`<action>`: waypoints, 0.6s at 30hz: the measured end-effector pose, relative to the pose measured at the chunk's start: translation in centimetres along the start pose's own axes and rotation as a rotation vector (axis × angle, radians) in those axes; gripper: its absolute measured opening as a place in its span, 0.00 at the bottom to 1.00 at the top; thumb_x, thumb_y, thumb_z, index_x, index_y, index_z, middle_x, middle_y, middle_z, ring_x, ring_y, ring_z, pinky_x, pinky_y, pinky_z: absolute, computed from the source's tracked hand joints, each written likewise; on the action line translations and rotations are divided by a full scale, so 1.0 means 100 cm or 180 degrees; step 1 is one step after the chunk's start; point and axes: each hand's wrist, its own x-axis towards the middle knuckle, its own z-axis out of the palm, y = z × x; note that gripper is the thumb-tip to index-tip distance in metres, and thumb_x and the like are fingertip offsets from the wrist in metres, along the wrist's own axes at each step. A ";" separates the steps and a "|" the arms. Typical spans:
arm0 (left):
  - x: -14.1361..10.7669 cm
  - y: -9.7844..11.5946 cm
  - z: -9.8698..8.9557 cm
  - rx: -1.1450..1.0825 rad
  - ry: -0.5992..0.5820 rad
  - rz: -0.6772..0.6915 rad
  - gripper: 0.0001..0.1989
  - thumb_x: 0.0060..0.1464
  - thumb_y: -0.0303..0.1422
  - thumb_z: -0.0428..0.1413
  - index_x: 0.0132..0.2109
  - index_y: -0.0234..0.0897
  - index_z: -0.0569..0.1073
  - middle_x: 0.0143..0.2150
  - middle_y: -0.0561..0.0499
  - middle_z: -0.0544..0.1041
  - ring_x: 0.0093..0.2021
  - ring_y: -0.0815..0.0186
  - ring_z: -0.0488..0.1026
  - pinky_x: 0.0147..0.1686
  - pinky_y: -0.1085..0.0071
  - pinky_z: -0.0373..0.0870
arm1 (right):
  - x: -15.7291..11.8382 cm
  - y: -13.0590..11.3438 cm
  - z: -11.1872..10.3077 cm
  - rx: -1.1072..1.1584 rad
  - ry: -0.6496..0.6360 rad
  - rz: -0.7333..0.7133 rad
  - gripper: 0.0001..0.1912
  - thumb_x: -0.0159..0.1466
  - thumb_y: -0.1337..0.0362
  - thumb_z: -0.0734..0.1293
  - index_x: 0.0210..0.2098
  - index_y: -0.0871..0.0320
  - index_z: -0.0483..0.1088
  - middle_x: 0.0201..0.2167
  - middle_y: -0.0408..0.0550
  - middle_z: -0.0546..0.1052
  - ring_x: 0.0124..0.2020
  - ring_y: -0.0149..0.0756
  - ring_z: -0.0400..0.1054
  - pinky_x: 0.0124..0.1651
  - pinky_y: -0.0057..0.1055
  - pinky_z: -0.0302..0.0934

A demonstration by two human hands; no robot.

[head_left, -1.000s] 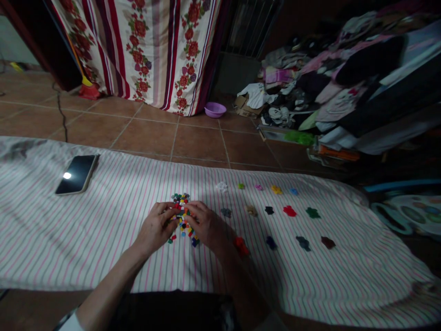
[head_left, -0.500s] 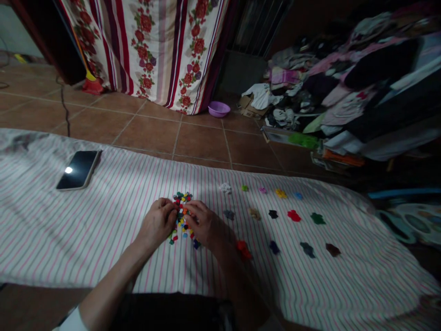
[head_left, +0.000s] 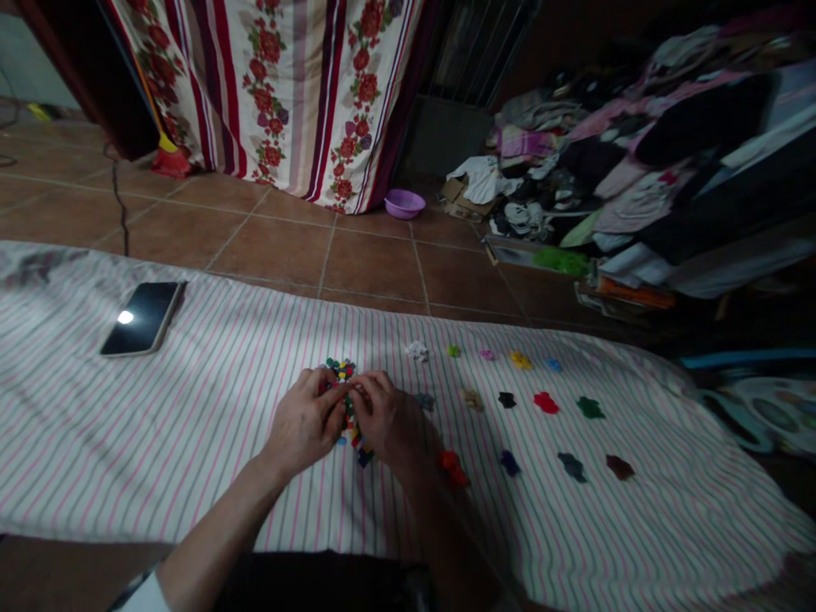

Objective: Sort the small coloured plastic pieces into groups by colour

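A mixed pile of small coloured plastic pieces (head_left: 349,430), like tiny toy bricks, lies on the striped cloth, partly hidden under both hands. My left hand (head_left: 307,422) is over the pile's left side, fingers curled and its index finger reaching to the fingertips of my right hand. Over the right side, my right hand (head_left: 381,418) has its fingers bent and pinched together. Whatever sits between the fingertips of either hand is too small to make out. Close to my right hand are a grey heap (head_left: 424,401) and an orange-red heap (head_left: 452,467).
Small single-colour heaps lie in rows to the right, among them white (head_left: 417,351), yellow (head_left: 521,360), red (head_left: 546,402), green (head_left: 590,408) and brown (head_left: 620,467). A phone (head_left: 144,319) rests on the cloth at left. Beyond are a purple basin (head_left: 404,203) and piled clothes.
My left hand has moved right across the pile, covering more of it, and its index finger now meets my right hand's fingertips. My right hand has shifted only slightly.
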 end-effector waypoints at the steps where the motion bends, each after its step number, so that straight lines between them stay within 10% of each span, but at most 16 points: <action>1: 0.001 0.001 0.001 0.0084 -0.0034 0.0019 0.17 0.58 0.34 0.49 0.52 0.43 0.75 0.45 0.45 0.71 0.45 0.62 0.67 0.45 0.60 0.74 | 0.001 0.001 0.001 0.0000 0.0007 0.0026 0.11 0.67 0.64 0.61 0.44 0.53 0.74 0.43 0.46 0.76 0.38 0.32 0.73 0.39 0.26 0.64; 18: -0.012 -0.029 -0.013 -0.0085 0.0302 -0.0509 0.15 0.59 0.35 0.49 0.48 0.41 0.76 0.45 0.46 0.74 0.44 0.64 0.71 0.44 0.62 0.74 | 0.003 -0.001 -0.003 0.0452 -0.0377 -0.0524 0.20 0.66 0.74 0.58 0.49 0.52 0.74 0.47 0.47 0.76 0.47 0.32 0.71 0.51 0.28 0.66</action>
